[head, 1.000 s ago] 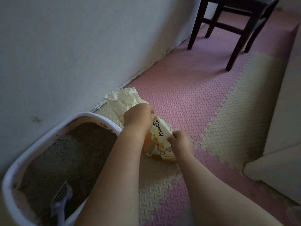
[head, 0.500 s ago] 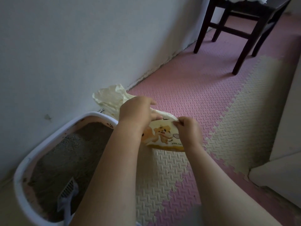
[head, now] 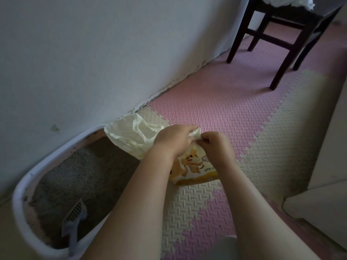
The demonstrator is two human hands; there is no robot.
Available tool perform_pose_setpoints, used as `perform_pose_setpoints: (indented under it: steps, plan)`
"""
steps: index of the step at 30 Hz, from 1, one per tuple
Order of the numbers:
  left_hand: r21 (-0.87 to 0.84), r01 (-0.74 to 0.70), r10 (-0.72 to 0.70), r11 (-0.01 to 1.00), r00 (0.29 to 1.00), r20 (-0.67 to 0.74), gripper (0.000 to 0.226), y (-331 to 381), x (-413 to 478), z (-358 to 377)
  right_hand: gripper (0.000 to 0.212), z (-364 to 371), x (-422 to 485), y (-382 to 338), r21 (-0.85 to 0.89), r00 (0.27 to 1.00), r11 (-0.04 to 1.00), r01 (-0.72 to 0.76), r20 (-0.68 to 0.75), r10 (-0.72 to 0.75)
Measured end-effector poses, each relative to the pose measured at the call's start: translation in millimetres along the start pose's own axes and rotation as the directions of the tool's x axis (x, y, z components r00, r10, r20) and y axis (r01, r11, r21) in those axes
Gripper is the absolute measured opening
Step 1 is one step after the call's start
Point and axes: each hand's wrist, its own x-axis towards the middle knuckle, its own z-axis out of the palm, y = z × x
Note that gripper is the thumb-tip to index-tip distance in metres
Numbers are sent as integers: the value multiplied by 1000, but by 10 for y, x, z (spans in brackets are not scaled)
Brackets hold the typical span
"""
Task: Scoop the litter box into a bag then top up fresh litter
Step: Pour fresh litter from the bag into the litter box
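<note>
A cream and yellow plastic litter bag [head: 195, 167] with a cartoon cat print is held just above the foam floor mat. My left hand [head: 173, 140] and my right hand [head: 217, 145] both pinch its crumpled upper edge, close together. The bag's loose cream top [head: 131, 134] flops over the far corner of the white litter box [head: 50, 156]. Grey litter [head: 78, 175] fills the box. A pale slotted scoop [head: 74, 225] lies in the litter at the near end, with its handle resting against the box's near rim.
The box stands against a white wall [head: 93, 62] on the left. Pink and cream foam mats [head: 234, 113] cover the floor. A dark wooden chair [head: 281, 40] stands at the back right. A pale cabinet edge [head: 330, 166] runs along the right side.
My right hand has moved up from the bag's lower part to its top edge beside my left hand. The bag has turned so that its cat print faces me.
</note>
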Motion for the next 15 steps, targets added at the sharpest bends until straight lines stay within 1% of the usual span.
perform_pose_setpoints:
  steps: [3, 5, 6, 9, 10, 15]
  plan:
    - [-28, -32, 33, 999, 999, 21, 50, -13, 44, 63, 27, 28, 19, 12, -31, 1000, 999, 12, -7, -12]
    - [-45, -16, 19, 999, 998, 55, 54, -32, 63, 88, 24, 64, 31, -4, -48, 1000, 999, 19, -5, -19]
    - [-56, 3, 0, 998, 999, 52, 52, -48, 73, 96, 23, 81, 36, -5, -34, 1000, 999, 12, -5, -12]
    - [-44, 61, -63, 997, 997, -34, 30, -112, 94, 108, 19, 128, 56, 8, 30, 1000, 999, -16, -6, 16]
    - [-39, 79, -80, 996, 996, -42, 25, -124, 89, 114, 16, 140, 58, 5, 46, 1000, 999, -28, -2, 28]
    - [-17, 88, -89, 996, 996, -30, 15, -138, 67, 158, 5, 140, 58, -21, 156, 997, 985, -68, 34, 64]
